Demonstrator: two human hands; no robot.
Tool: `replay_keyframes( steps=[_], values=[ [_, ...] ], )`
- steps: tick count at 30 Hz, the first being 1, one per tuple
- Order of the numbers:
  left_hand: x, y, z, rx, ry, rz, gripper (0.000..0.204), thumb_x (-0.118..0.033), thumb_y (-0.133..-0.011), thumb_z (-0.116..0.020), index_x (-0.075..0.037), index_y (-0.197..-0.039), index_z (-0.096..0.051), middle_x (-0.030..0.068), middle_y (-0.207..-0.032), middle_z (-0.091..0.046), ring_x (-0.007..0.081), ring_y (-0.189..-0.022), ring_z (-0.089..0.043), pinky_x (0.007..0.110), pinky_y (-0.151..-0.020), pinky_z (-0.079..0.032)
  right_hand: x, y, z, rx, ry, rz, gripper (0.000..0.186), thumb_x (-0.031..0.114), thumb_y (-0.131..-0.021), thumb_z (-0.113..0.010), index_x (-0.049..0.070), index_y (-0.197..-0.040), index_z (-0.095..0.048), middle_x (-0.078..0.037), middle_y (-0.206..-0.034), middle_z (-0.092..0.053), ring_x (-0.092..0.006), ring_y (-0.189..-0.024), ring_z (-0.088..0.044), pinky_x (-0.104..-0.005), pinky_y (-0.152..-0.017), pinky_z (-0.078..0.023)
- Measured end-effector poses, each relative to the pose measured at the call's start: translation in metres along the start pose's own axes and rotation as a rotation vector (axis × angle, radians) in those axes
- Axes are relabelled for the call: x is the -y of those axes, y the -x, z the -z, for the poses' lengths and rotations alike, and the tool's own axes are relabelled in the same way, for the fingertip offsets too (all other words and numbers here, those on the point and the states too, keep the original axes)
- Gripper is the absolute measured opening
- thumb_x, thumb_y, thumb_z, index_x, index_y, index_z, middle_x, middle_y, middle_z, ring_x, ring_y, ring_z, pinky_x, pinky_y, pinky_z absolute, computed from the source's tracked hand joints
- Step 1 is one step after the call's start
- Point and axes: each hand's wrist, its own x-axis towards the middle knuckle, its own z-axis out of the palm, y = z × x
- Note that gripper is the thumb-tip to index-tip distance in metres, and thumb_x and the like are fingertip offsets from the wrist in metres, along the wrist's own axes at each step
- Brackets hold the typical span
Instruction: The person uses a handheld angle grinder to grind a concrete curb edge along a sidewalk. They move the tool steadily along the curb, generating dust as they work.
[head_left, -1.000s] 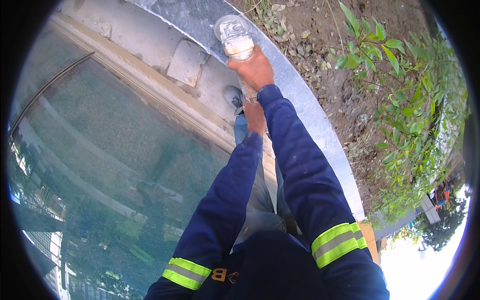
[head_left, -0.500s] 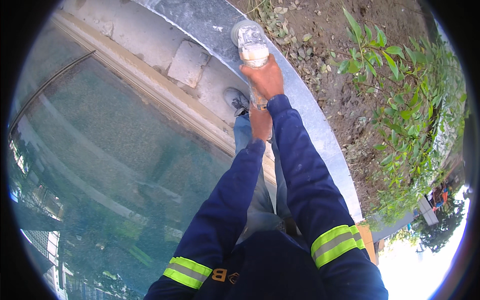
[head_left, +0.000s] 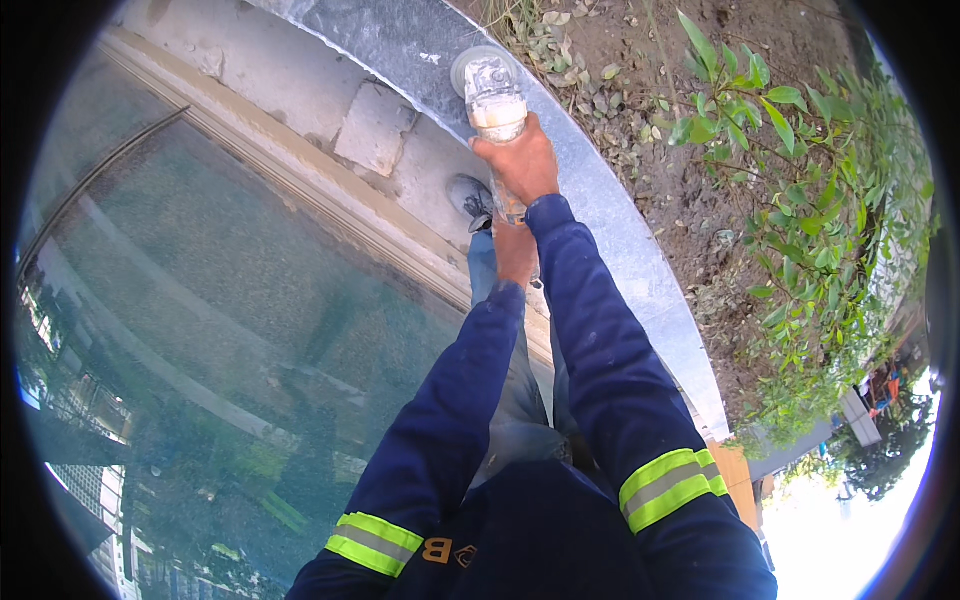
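The right hand [head_left: 522, 162] wraps around a dusty grinder [head_left: 495, 110] at the upper centre of the frame; the left hand [head_left: 514, 250] grips its rear, just below. The disc [head_left: 461, 70] overlaps a curved grey ledge [head_left: 625, 230]. Left of the hands is a shoe [head_left: 467, 195]; glass [head_left: 240, 270] fills the lower left, and a leafy plant [head_left: 825, 215] the right.

We note a dusty grinder [head_left: 495, 92] in both hands: right hand [head_left: 522, 160] round its body, left hand [head_left: 514, 250] at its rear. Head over curved grey slab [head_left: 610, 215] (leaf-strewn soil [head_left: 700, 240] alongside).
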Motion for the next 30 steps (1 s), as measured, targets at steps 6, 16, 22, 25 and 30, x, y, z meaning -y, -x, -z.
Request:
replay_keyframes(
  steps=[6,16,22,25,30],
  values=[
    [-0.016,-0.038,-0.002,0.124,-0.023,-0.338,0.058,-0.011,-0.092,-0.077,0.006,-0.14,-0.051,0.0154,-0.127,-0.07,0.0242,-0.113,-0.068,0.039,-0.097,-0.054,0.018,-0.028,-0.007,0.01,-0.006,0.085,0.081,0.046,-0.069,-0.085,-0.004,-0.128,-0.06,-0.03,-0.112,-0.075,-0.0453,-0.106,-0.074,-0.0499,-0.095,-0.056],
    [0.009,-0.004,0.014,0.015,-0.113,-0.206,0.034,-0.014,-0.096,-0.07,0.003,-0.124,-0.062,0.0145,-0.114,-0.073,0.0223,-0.101,-0.07,0.039,-0.088,-0.054,0.009,0.005,-0.011,0.05,0.041,-0.019,0.085,0.047,-0.069,-0.088,-0.005,-0.131,-0.06,-0.028,-0.116,-0.075,-0.0435,-0.111,-0.074,-0.0479,-0.097,-0.057],
    [-0.017,0.012,-0.007,0.002,0.155,-0.016,0.053,-0.008,-0.094,-0.074,0.005,-0.14,-0.05,0.0189,-0.127,-0.07,0.029,-0.114,-0.068,0.042,-0.099,-0.052,-0.009,0.003,0.003,-0.025,-0.011,-0.018,0.083,0.048,-0.069,-0.086,-0.003,-0.128,-0.06,-0.029,-0.114,-0.076,-0.044,-0.109,-0.074,-0.0495,-0.095,-0.056],
    [-0.021,0.007,-0.009,-0.019,0.098,-0.025,0.053,-0.007,-0.094,-0.073,0.005,-0.14,-0.05,0.0185,-0.128,-0.069,0.029,-0.115,-0.067,0.042,-0.1,-0.052,-0.01,-0.004,0.0,-0.004,-0.011,0.022,0.084,0.049,-0.069,-0.086,-0.004,-0.129,-0.06,-0.029,-0.114,-0.076,-0.0441,-0.109,-0.074,-0.0495,-0.095,-0.056],
    [-0.019,0.014,-0.002,-0.075,0.243,0.01,0.046,-0.009,-0.096,-0.068,0.005,-0.138,-0.055,0.0147,-0.124,-0.068,0.0233,-0.105,-0.066,0.038,-0.09,-0.054,-0.011,0.004,-0.009,0.02,-0.001,0.029,0.084,0.049,-0.069,-0.086,-0.004,-0.128,-0.06,-0.028,-0.112,-0.076,-0.0444,-0.107,-0.074,-0.0493,-0.095,-0.056]
  ],
)
